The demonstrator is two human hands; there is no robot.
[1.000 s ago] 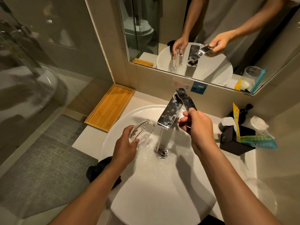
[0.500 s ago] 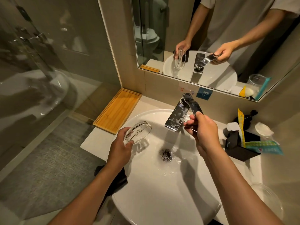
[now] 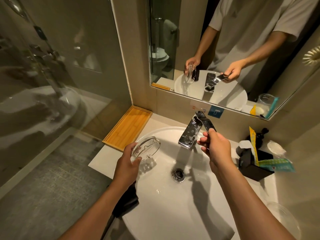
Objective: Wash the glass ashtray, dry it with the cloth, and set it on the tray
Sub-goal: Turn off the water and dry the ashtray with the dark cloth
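My left hand grips the round clear glass ashtray, tilted on edge over the left rim of the white basin. My right hand pinches the chrome lever of the tap; no water runs from the spout. A dark cloth lies on the counter at the basin's left side, partly hidden under my left forearm. The empty bamboo tray sits in the counter's back left corner.
A black box with sachets and a wrapped item stand right of the basin. A clear glass lid or bowl lies at the near right. The mirror rises behind the tap, and a glass shower wall stands to the left.
The water stream from the tap has stopped. My left hand has carried the ashtray left and up, away from under the spout. My right hand stays on the lever.
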